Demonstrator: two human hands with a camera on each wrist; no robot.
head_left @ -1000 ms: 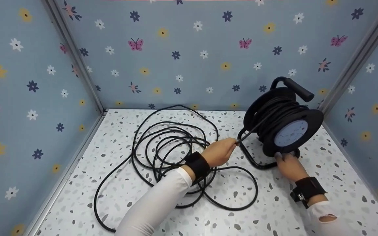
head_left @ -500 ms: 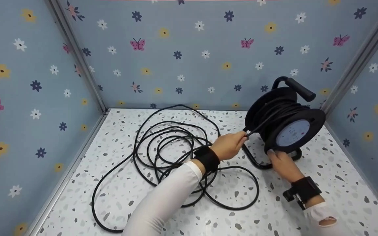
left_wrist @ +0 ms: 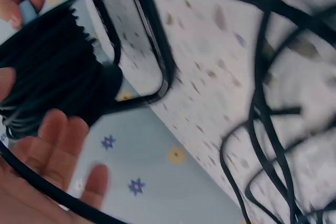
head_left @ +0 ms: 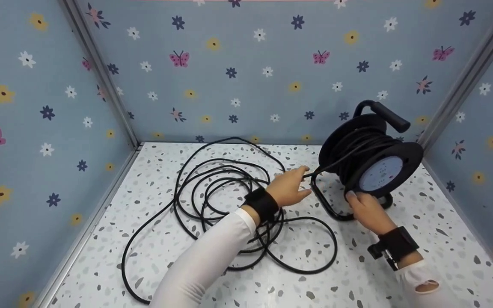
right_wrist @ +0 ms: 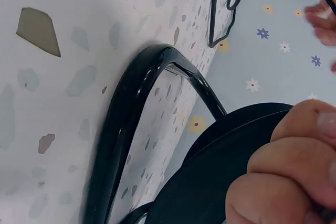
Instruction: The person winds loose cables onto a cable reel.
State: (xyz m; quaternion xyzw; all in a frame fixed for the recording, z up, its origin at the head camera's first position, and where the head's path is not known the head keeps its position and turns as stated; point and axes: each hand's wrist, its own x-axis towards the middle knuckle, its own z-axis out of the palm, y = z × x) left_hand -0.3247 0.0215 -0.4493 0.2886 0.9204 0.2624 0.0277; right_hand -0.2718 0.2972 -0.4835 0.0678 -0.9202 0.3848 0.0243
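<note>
A black cable reel (head_left: 370,158) with a pale blue socket face stands tilted at the right on its tubular stand (head_left: 330,209). My right hand (head_left: 370,211) grips the reel low on the socket side; in the right wrist view its fingers (right_wrist: 273,198) are curled at the reel's dark disc. To the left of the reel, my left hand (head_left: 289,187) has its fingers spread. Black cable (left_wrist: 58,195) runs across that palm in the left wrist view and leads onto the wound drum (left_wrist: 58,66).
Loose cable coils (head_left: 229,171) spread over the speckled white surface (head_left: 144,265) at the left and centre. Flowered blue panels (head_left: 246,77) stand at the back and both sides. A black carrying handle (head_left: 390,115) juts from the reel's top.
My left hand moved right with the cable pinched, then came back left and its fingers opened. My right hand shifted slightly left and up along the reel's lower edge.
</note>
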